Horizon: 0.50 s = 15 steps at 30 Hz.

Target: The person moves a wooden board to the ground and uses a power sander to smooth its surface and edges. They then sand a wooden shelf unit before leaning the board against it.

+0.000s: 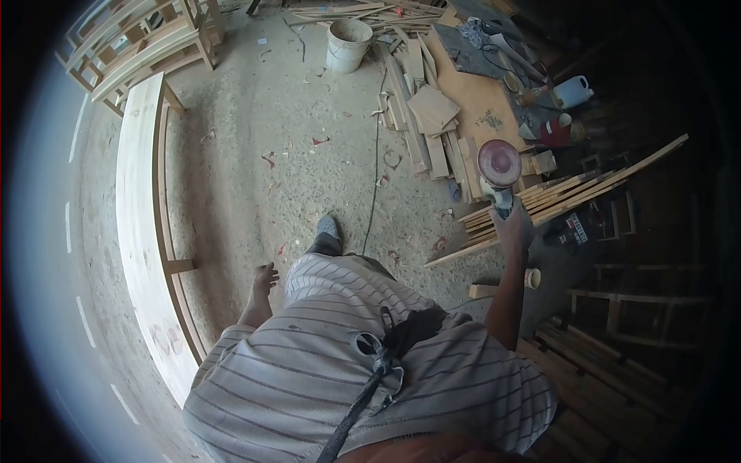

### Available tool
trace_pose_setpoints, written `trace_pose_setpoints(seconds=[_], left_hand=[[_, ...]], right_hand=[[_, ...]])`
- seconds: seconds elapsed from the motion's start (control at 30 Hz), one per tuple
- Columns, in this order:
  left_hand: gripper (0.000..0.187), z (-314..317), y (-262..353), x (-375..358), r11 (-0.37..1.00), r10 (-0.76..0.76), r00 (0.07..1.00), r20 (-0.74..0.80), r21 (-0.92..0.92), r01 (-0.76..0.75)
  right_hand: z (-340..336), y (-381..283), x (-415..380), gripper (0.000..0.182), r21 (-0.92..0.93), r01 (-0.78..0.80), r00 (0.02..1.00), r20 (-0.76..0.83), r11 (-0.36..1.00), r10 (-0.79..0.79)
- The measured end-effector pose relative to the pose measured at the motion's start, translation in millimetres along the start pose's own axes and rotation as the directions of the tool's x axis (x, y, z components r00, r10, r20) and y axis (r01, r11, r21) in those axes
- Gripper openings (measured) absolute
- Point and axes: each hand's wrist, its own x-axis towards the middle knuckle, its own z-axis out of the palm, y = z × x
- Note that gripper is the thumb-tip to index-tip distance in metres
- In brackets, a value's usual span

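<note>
My right hand [512, 225] is closed round the body of an angle grinder [502, 202]. Its round, dusty reddish sanding disc [499, 163] faces up toward me. Beneath the tool lie long thin wooden strips [556, 199]. My left hand [266, 279] hangs low at my side with nothing in it, its fingers loosely bent and apart. To the left of that hand stands a long pale wooden bench [139, 224], not touched by it.
A white bucket [346, 55] stands ahead on the dusty floor. Wood offcuts [434, 108] are piled beside a brown board [486, 96]. A dark cable [376, 166] crosses the floor near my foot. Wooden frames [147, 38] stand at upper left; a plastic jug [573, 92] is at right.
</note>
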Motion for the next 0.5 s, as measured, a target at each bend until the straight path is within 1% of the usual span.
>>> trace_pose_setpoints(seconds=[0.03, 0.07, 0.1, 0.17, 0.2, 0.23, 0.27, 0.33, 0.37, 0.43, 0.47, 0.5], left_hand=[[0.058, 14, 37, 13, 1.000, 0.009, 1.000, -0.025, -0.022, -0.010], [0.059, 25, 82, 19, 0.997, 0.075, 0.997, -0.004, -0.022, -0.075], [0.060, 34, 118, 13, 0.993, 0.116, 0.993, 0.006, -0.015, -0.116], [0.057, 48, 191, 5, 0.970, 0.243, 0.970, 0.000, 0.025, -0.242], [0.056, 54, 224, 5, 0.959, 0.283, 0.959, -0.014, 0.038, -0.282], [0.056, 57, 253, 7, 0.945, 0.325, 0.945, -0.021, 0.052, -0.324], [0.056, 57, 279, 8, 0.949, 0.313, 0.949, -0.046, 0.044, -0.311], [0.054, 70, 309, 15, 0.917, 0.391, 0.904, -0.174, -0.015, -0.399], [0.054, 79, 312, 25, 0.923, 0.368, 0.907, -0.206, -0.041, -0.384], [0.054, 80, 304, 47, 0.924, 0.262, 0.892, -0.369, -0.172, -0.343], [0.054, 85, 295, 58, 0.921, 0.125, 0.889, -0.440, -0.282, -0.269], [0.053, 101, 277, 69, 0.900, -0.014, 0.881, -0.473, -0.391, -0.196]], right_hand=[[-3, -6, 39, 0.053, -0.011, 0.009, 0.999, -0.044, 1.000, -0.009], [-4, -15, 77, 0.055, -0.017, 0.024, 0.997, -0.078, 1.000, -0.026], [-12, -24, 107, 0.057, -0.006, -0.001, 0.999, -0.053, 1.000, 0.001], [-11, -32, 173, 0.055, 0.000, -0.026, 0.999, -0.045, 1.000, 0.026], [-9, -38, 206, 0.056, 0.054, 0.002, 0.997, -0.082, 0.999, 0.003], [-8, -47, 241, 0.059, 0.090, -0.038, 0.997, -0.070, 0.995, 0.045], [3, -43, 284, 0.070, 0.132, -0.048, 0.998, -0.032, 0.990, 0.053], [36, -37, 382, 0.072, 0.006, -0.047, 0.998, -0.038, 0.999, 0.047], [56, -28, 431, 0.072, -0.002, -0.003, 1.000, -0.028, 1.000, 0.003], [103, -20, 529, 0.075, 0.151, 0.066, 0.994, -0.096, 0.986, -0.052], [125, -30, 581, 0.075, 0.172, 0.127, 0.989, -0.103, 0.977, -0.111], [143, -29, 625, 0.075, 0.289, 0.123, 0.992, -0.056, 0.949, -0.112]])
